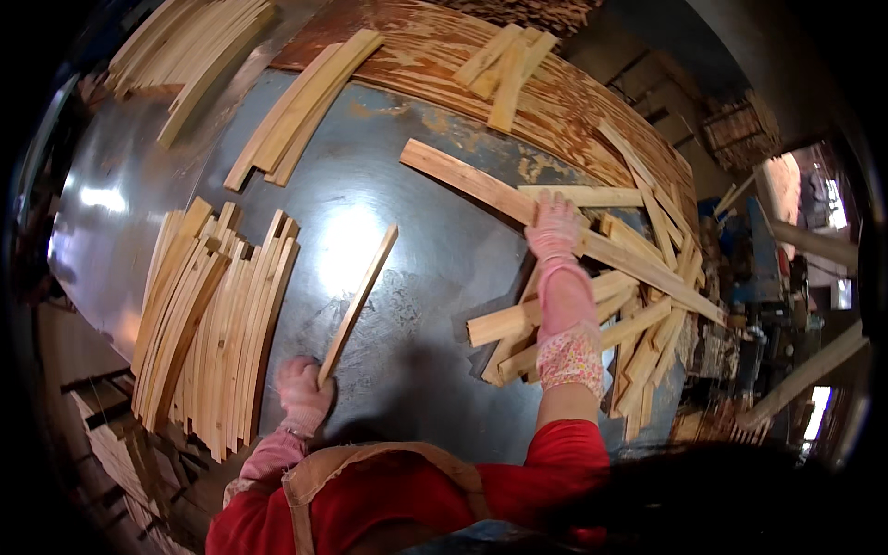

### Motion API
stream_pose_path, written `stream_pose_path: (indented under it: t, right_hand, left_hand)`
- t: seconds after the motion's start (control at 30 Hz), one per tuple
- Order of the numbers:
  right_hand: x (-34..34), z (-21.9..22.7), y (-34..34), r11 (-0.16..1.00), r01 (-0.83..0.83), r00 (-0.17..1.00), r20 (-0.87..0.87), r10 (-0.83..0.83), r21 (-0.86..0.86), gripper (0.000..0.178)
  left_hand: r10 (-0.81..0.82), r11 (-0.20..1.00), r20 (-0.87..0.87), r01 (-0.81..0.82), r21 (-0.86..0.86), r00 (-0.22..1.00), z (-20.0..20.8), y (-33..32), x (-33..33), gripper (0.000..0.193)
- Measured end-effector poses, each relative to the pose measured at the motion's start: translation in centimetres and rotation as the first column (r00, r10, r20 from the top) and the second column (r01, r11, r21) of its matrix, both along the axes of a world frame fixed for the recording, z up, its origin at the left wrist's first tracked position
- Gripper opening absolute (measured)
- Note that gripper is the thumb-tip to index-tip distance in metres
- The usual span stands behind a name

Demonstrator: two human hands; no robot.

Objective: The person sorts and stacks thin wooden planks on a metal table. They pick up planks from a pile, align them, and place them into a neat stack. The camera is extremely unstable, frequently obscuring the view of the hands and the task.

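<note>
My left hand (305, 392), in a pinkish glove, is closed on the lower end of a narrow wooden strip (359, 303), which slants up and away over the metal tabletop. Over on the right, my gloved right hand (555, 228) is closed across the middle of a long wooden board (467, 183). That board lies diagonally over a jumbled pile of wooden strips (638, 347). Beside my left hand, rows of strips (217, 324) lie side by side, their ends uneven.
Beneath everything is a grey metal tabletop (421, 407). Farther back, a few boards (301, 111) lie together, and short pieces (507, 69) rest on a worn plywood sheet (421, 51). More strips (190, 46) are stacked at the far left. Stacked timber (125, 453) stands below the near left edge.
</note>
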State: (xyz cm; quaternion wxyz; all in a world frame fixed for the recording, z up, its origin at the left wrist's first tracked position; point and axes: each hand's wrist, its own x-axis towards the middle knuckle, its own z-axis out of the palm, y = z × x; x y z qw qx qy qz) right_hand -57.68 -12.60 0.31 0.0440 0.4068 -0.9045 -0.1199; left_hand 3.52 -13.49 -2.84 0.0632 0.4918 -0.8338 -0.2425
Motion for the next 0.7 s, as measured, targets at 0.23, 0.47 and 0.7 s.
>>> stream_pose_path:
  t: [0.23,0.47,0.7]
  right_hand:
    - [0.9,-1.6,-0.6,0.99,-0.074,0.979,0.2,0.049,0.118,0.042]
    - [15.2,-3.9,3.2,0.938,-0.235,0.843,0.534,0.065,0.256,0.037]
    - [12.8,1.4,4.0,0.928,-0.362,0.912,0.172,0.372,-0.09,0.061]
  left_hand:
    - [0.209,0.92,0.283,-0.09,-0.38,0.936,-0.2,-1.7,10.1,0.083]
    - [-0.085,0.98,-0.382,0.009,-0.197,0.92,1.1,-1.5,-1.9,0.044]
    - [-0.23,0.97,-0.396,0.244,-0.015,0.889,-0.4,1.4,-6.9,0.035]
